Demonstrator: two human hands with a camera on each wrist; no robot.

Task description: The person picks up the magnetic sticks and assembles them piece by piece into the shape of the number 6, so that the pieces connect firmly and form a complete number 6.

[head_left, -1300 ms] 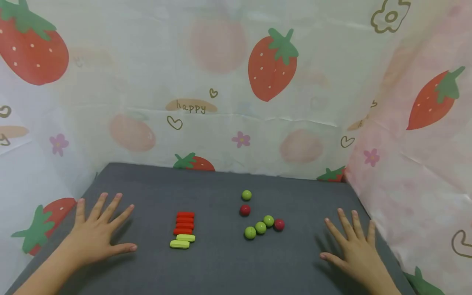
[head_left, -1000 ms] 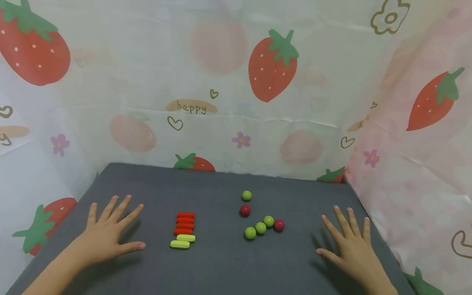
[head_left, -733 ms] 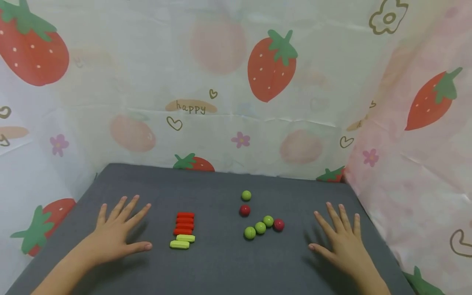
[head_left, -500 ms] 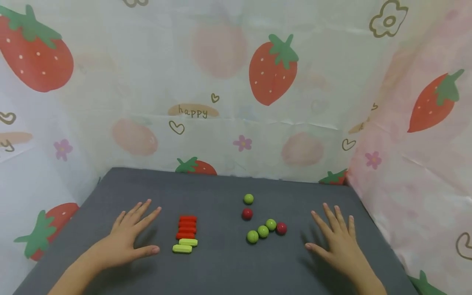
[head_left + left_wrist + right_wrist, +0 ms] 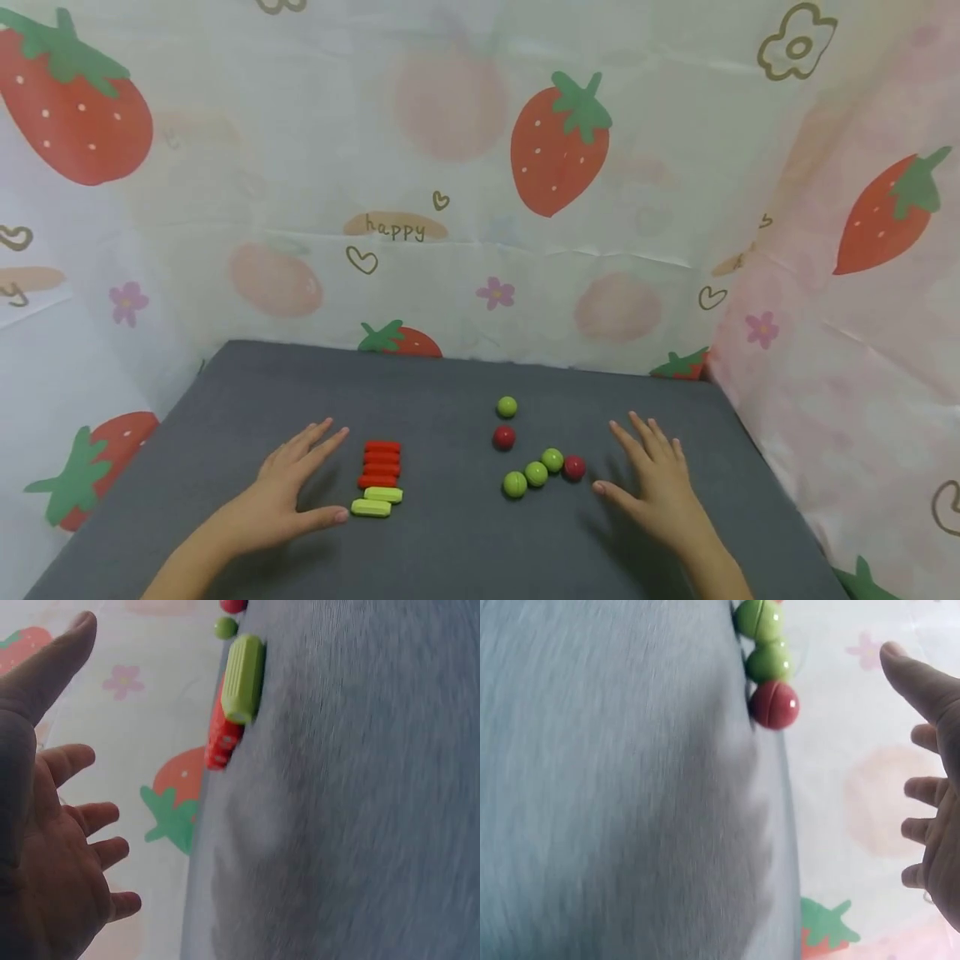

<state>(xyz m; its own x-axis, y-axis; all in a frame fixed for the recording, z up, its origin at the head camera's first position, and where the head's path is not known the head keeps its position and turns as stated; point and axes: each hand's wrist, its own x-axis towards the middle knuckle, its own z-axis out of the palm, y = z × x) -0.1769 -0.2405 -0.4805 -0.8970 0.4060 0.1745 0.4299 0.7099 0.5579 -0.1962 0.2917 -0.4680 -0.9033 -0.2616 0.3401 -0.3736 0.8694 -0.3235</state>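
Note:
My left hand (image 5: 279,497) hovers over the dark cloth left of a column of small bars, thumb and fingers spread, holding nothing. Several red bars (image 5: 382,470) lie stacked side by side, with two yellow-green bars (image 5: 371,507) at the near end. In the head view the left thumb tip reaches right up to the nearest yellow-green bar. My right hand (image 5: 662,493), also spread and holding nothing, hovers right of the balls. A red ball (image 5: 573,467) ends a slanted row of green balls (image 5: 536,474). Behind this row lie another red ball (image 5: 504,437) and a green ball (image 5: 507,407).
The dark grey cloth (image 5: 442,558) covers the table. A pale curtain (image 5: 420,275) with printed strawberries hangs behind the far edge and along both sides. Both hands cast shadows on the cloth.
Both hands have moved inward, the left one rightward toward the bars and the right one leftward toward the balls. The head view has shifted slightly; bars and balls keep their arrangement.

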